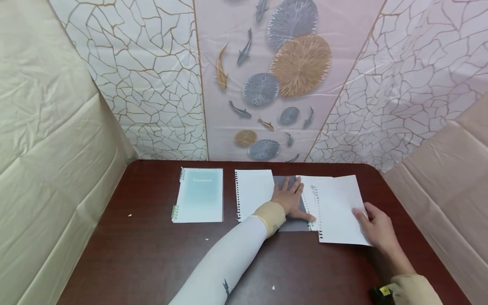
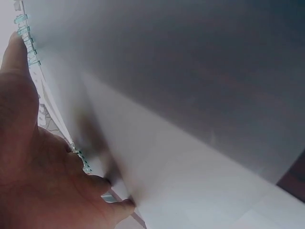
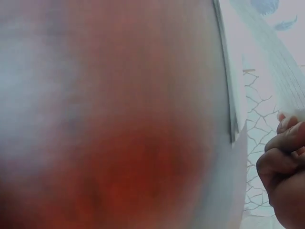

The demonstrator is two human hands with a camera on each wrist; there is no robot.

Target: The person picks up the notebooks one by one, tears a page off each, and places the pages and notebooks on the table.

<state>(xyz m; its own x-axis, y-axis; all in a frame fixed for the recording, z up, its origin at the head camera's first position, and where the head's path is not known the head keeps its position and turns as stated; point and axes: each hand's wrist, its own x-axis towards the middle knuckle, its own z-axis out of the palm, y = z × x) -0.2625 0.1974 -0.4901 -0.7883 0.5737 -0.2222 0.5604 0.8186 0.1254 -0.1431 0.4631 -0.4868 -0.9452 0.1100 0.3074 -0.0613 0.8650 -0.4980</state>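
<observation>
My left hand (image 1: pixel 287 201) lies with fingers spread on the grey cover (image 1: pixel 294 226) of an opened ring-bound notebook. In the left wrist view, the thumb and fingers rest along the notebook's green rings (image 2: pixel 31 46). To the right, a lined page (image 1: pixel 309 194) of that notebook shows. My right hand (image 1: pixel 379 227) pinches the right edge of a white sheet (image 1: pixel 340 207), thumb on top. That sheet has a row of punched holes down its left edge and overlaps the lined page. In the right wrist view, curled fingers (image 3: pixel 286 148) hold the sheet at its edge.
Left of the grey cover lies another hole-edged white sheet (image 1: pixel 254 189), partly under the left forearm. Farther left is a closed notebook (image 1: pixel 202 199) with a pale teal cover. Small paper scraps (image 1: pixel 273 287) dot the dark wooden table (image 1: pixel 152 262). Fabric-covered walls (image 1: pixel 164 84) surround it.
</observation>
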